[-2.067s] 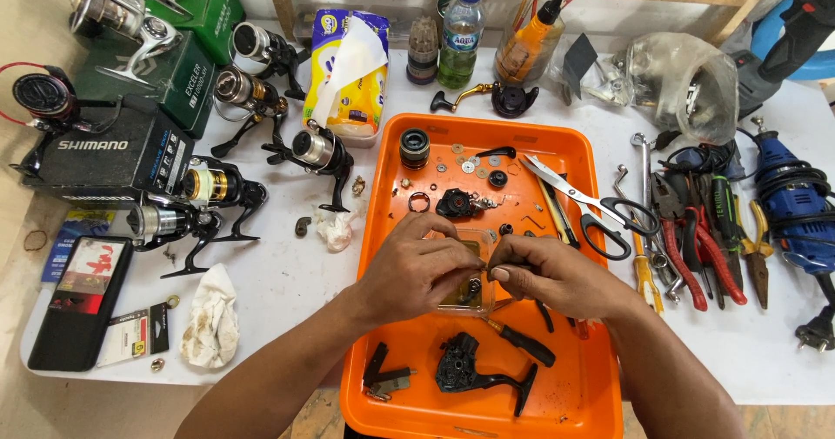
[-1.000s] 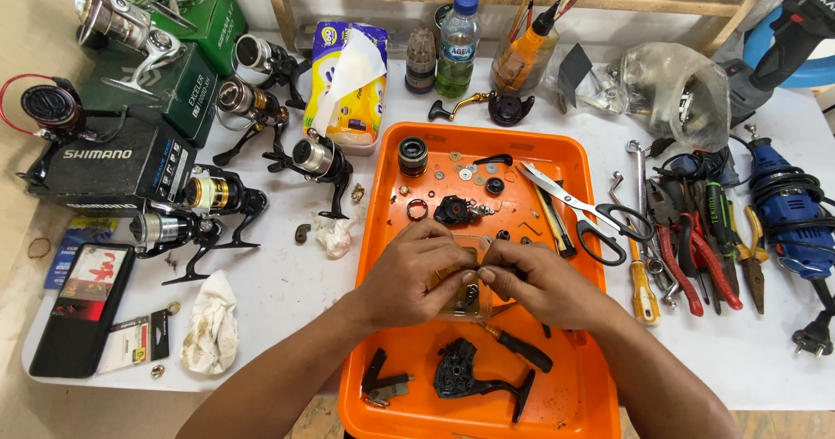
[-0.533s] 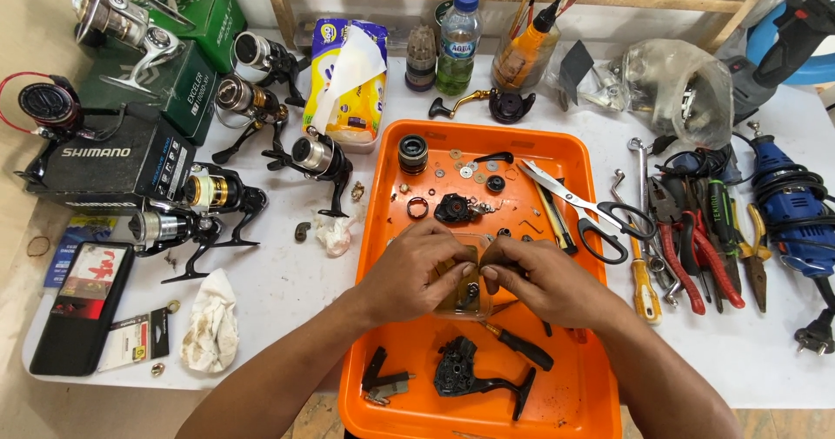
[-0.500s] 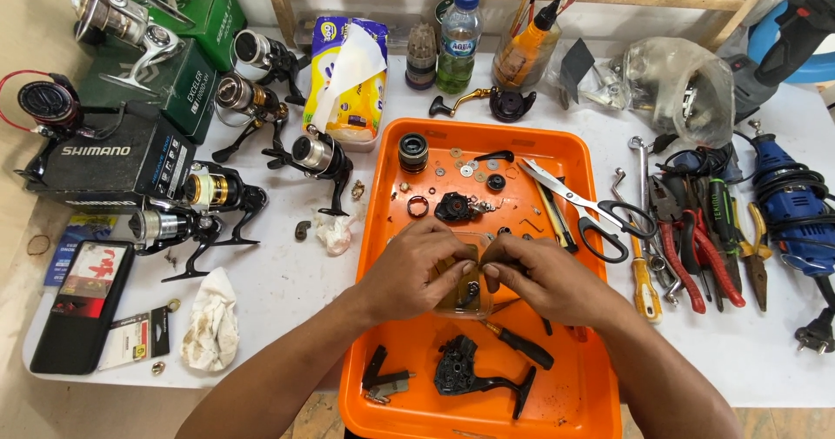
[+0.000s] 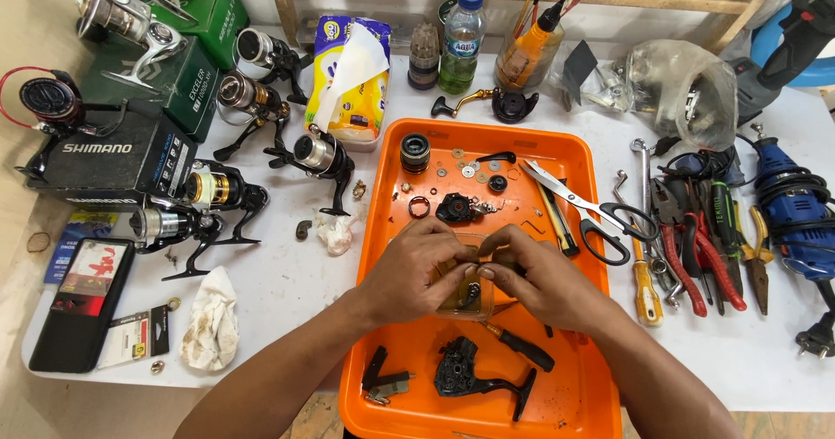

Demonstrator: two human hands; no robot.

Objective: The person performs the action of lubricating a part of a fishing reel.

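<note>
Both hands meet over the middle of an orange tray (image 5: 574, 152). My left hand (image 5: 417, 265) and my right hand (image 5: 535, 278) pinch a small dark metal part (image 5: 470, 295) between their fingertips, over a small clear tub (image 5: 457, 304) that they mostly hide. A black reel body with a handle arm (image 5: 474, 378) lies in the tray just below the hands. Beyond the fingers lie another black reel piece (image 5: 457, 209), a spool (image 5: 415, 152), a ring and several washers.
Several fishing reels (image 5: 217, 191) and dark and green boxes crowd the left of the white table. Scissors (image 5: 591, 209) lie across the tray's right rim; pliers and screwdrivers (image 5: 696, 248) and a blue rotary tool (image 5: 791, 209) lie right. A bottle, tissue pack and rag also stand about.
The hands stay together over the tray, with only small shifts of the fingers around the part. Nothing else on the table has moved.
</note>
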